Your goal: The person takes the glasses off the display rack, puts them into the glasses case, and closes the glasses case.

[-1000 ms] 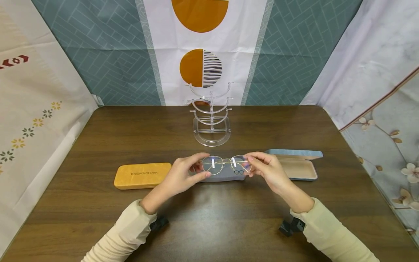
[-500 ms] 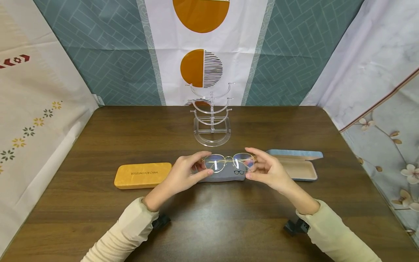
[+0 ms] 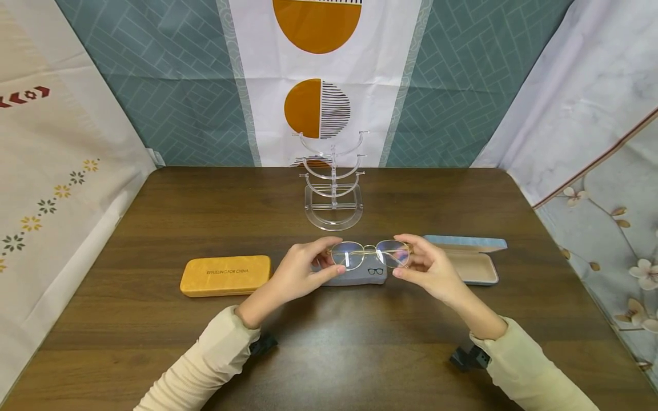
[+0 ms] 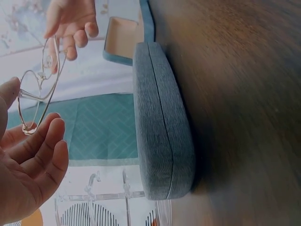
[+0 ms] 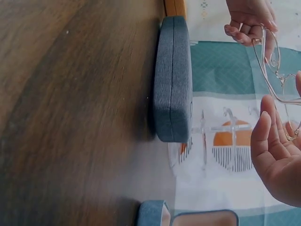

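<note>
A pair of eyeglasses [image 3: 369,249] with thin gold rims and clear lenses is held level between my two hands, its temples folded behind the lenses. My left hand [image 3: 303,271] grips the left end, thumb below and fingers above in the head view. At the other end, my right hand [image 3: 437,271] holds the outer edge between thumb and fingers. Beneath the eyeglasses lies a shut grey-blue glasses case [image 3: 354,278], partly hidden by them and my left hand. The left wrist view shows the eyeglasses [image 4: 51,92] off the table, apart from that case [image 4: 162,127].
A yellow glasses case [image 3: 226,276] lies shut on the left. Behind my right hand, a light-blue glasses case [image 3: 477,268] stands open with a beige inside. A clear tiered display stand [image 3: 334,200] stands farther back on the brown wooden table [image 3: 329,365].
Both hands have shifted slightly to the right with the eyeglasses. My right hand has changed its hold, its thumb and index finger now spread farther apart around the right end.
</note>
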Demonstrator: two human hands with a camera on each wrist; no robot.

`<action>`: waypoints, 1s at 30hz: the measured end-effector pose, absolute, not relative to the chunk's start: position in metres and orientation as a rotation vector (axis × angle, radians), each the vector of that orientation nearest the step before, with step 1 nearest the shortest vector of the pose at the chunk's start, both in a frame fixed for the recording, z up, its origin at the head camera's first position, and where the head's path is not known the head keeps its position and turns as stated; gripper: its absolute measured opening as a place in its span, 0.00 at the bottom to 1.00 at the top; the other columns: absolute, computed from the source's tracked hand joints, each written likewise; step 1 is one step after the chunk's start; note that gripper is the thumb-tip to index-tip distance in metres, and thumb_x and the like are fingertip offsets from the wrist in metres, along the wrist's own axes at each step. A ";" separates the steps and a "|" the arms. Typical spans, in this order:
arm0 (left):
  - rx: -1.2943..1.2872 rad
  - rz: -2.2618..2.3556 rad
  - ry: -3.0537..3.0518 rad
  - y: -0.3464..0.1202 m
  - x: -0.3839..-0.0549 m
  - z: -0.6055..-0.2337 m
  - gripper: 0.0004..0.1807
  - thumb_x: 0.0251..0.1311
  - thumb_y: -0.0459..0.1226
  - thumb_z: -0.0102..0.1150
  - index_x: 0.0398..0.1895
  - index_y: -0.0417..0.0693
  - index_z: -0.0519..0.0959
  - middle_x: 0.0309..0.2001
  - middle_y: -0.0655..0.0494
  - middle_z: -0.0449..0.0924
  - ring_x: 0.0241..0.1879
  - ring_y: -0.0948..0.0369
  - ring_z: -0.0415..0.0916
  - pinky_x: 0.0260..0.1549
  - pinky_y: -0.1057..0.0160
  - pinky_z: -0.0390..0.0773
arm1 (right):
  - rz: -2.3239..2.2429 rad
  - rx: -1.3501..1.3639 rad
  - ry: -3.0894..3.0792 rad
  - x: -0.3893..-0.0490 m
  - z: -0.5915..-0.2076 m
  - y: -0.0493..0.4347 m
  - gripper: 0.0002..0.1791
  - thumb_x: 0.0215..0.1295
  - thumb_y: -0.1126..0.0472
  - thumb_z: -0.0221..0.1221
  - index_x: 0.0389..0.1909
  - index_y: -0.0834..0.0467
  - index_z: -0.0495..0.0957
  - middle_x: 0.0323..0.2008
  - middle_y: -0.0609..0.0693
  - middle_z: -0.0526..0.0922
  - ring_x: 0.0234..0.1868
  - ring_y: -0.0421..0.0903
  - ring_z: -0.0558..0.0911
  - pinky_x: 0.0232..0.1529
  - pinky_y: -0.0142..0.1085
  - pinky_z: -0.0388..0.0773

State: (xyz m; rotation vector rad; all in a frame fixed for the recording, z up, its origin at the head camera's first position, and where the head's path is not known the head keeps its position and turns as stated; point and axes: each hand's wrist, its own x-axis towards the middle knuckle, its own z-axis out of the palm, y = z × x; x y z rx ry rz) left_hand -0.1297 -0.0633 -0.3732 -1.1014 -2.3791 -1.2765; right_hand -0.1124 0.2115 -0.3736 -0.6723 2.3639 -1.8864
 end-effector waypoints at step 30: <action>-1.233 -1.161 -2.401 -0.021 -0.136 -0.377 0.24 0.47 0.37 0.68 0.48 0.36 0.73 0.25 0.52 0.81 0.24 0.64 0.76 0.25 0.72 0.74 | -1.932 -0.746 2.349 -0.104 -0.376 0.256 0.29 0.49 0.81 0.59 0.55 0.74 0.64 0.36 0.61 0.79 0.34 0.42 0.81 0.30 0.30 0.78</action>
